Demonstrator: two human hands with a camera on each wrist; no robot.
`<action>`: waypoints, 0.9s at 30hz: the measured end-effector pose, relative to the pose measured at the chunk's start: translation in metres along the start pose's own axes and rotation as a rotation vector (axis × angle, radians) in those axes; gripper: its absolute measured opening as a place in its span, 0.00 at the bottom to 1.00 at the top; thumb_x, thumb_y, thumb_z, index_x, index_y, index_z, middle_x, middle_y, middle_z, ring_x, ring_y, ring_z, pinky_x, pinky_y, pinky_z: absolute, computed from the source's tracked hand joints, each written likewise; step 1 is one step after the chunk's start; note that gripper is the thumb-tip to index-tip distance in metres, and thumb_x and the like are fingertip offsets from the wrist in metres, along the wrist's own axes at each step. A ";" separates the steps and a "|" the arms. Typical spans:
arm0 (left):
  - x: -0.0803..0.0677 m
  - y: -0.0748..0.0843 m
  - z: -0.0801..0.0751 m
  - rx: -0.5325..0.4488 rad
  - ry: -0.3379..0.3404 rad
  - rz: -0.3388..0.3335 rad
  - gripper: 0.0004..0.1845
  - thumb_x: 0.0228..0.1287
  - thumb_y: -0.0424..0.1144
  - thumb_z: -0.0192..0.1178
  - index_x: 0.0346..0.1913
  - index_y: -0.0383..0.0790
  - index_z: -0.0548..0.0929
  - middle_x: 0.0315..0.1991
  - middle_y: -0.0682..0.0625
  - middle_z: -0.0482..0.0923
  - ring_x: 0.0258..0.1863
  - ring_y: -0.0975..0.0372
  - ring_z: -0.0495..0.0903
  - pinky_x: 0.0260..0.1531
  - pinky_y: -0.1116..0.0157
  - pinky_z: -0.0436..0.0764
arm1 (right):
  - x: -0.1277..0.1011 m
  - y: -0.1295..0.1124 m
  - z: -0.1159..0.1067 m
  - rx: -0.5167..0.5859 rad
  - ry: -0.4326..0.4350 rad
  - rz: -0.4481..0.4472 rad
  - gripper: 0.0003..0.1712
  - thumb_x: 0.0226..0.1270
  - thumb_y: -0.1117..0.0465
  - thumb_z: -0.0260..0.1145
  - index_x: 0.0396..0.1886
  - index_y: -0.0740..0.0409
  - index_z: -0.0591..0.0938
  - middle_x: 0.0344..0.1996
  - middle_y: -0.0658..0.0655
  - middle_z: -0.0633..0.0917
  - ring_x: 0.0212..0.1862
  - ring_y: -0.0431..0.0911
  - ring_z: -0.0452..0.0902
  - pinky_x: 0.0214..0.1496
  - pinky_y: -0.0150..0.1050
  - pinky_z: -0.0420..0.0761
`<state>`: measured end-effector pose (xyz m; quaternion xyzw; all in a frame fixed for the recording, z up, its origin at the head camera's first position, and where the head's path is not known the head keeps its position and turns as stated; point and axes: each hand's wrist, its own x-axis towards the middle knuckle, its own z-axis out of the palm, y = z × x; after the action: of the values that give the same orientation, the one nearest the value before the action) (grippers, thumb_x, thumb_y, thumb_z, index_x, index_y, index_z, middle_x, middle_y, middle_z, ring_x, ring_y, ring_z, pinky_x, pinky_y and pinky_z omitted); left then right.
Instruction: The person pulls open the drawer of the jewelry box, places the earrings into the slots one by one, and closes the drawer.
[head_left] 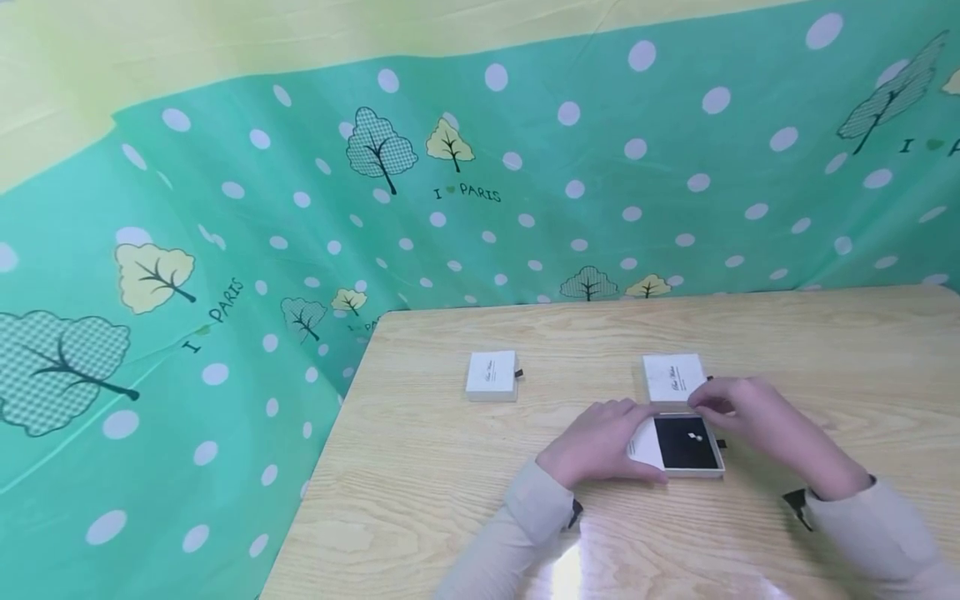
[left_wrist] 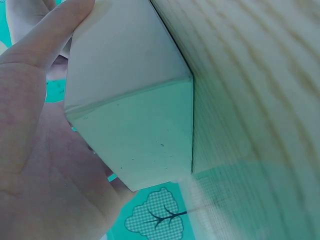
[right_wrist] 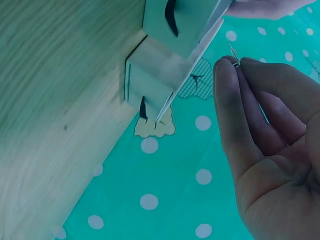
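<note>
Both hands are being used on the wooden surface: an open white box is being gripped by the left hand, a small earring is being pinched by the right hand

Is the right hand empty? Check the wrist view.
No: the right hand pinches a small metal earring between thumb and fingertip.

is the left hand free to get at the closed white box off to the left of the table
Probably not as things stand: the left hand is holding the open box. The closed white box sits apart on bare table, nothing blocking it.
</note>
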<state>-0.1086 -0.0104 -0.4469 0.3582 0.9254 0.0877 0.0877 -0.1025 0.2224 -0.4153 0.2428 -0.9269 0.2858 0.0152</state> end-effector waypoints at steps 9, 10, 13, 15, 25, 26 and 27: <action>0.000 0.001 -0.003 -0.010 -0.007 -0.005 0.49 0.48 0.74 0.65 0.72 0.56 0.67 0.55 0.61 0.75 0.43 0.72 0.70 0.44 0.76 0.69 | 0.004 -0.007 0.009 0.025 -0.020 -0.062 0.07 0.54 0.73 0.72 0.31 0.59 0.88 0.30 0.51 0.88 0.31 0.39 0.82 0.32 0.33 0.84; 0.000 0.002 -0.004 -0.011 -0.008 -0.005 0.49 0.48 0.74 0.65 0.72 0.56 0.67 0.55 0.61 0.75 0.43 0.72 0.71 0.44 0.76 0.69 | 0.004 -0.007 0.011 0.020 -0.024 -0.064 0.07 0.54 0.73 0.73 0.31 0.59 0.88 0.29 0.51 0.88 0.31 0.39 0.82 0.32 0.33 0.83; 0.000 0.002 -0.005 -0.012 -0.013 -0.008 0.48 0.49 0.74 0.65 0.72 0.56 0.67 0.56 0.61 0.75 0.44 0.72 0.71 0.45 0.76 0.69 | 0.005 -0.010 0.015 -0.003 -0.040 -0.068 0.07 0.54 0.72 0.73 0.31 0.58 0.88 0.29 0.51 0.88 0.32 0.40 0.82 0.33 0.34 0.84; 0.000 0.002 -0.004 -0.015 -0.015 -0.011 0.48 0.49 0.74 0.65 0.72 0.57 0.66 0.56 0.61 0.75 0.44 0.72 0.71 0.45 0.76 0.69 | 0.005 -0.011 0.017 -0.017 -0.058 -0.063 0.07 0.54 0.72 0.73 0.31 0.57 0.88 0.29 0.50 0.88 0.33 0.41 0.82 0.35 0.36 0.84; -0.001 0.002 -0.003 -0.023 -0.014 -0.016 0.47 0.49 0.74 0.65 0.70 0.57 0.68 0.56 0.62 0.74 0.46 0.72 0.71 0.49 0.75 0.70 | 0.005 -0.015 0.028 -0.042 -0.109 -0.057 0.06 0.54 0.73 0.73 0.31 0.59 0.88 0.31 0.54 0.88 0.37 0.50 0.85 0.40 0.46 0.85; -0.001 0.002 -0.003 -0.021 -0.013 -0.015 0.47 0.49 0.74 0.65 0.70 0.57 0.68 0.56 0.62 0.74 0.46 0.72 0.71 0.49 0.75 0.70 | 0.005 -0.016 0.028 -0.041 -0.112 -0.057 0.07 0.54 0.73 0.73 0.31 0.60 0.88 0.31 0.54 0.88 0.37 0.51 0.85 0.40 0.46 0.85; -0.001 0.002 -0.003 -0.020 -0.012 -0.014 0.47 0.49 0.74 0.65 0.70 0.57 0.68 0.55 0.62 0.74 0.46 0.72 0.71 0.48 0.76 0.69 | 0.006 -0.015 0.028 -0.041 -0.115 -0.057 0.07 0.53 0.73 0.73 0.32 0.60 0.88 0.31 0.55 0.88 0.37 0.52 0.85 0.40 0.47 0.85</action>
<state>-0.1070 -0.0098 -0.4429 0.3513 0.9264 0.0940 0.0975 -0.0972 0.1936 -0.4301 0.2847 -0.9246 0.2518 -0.0248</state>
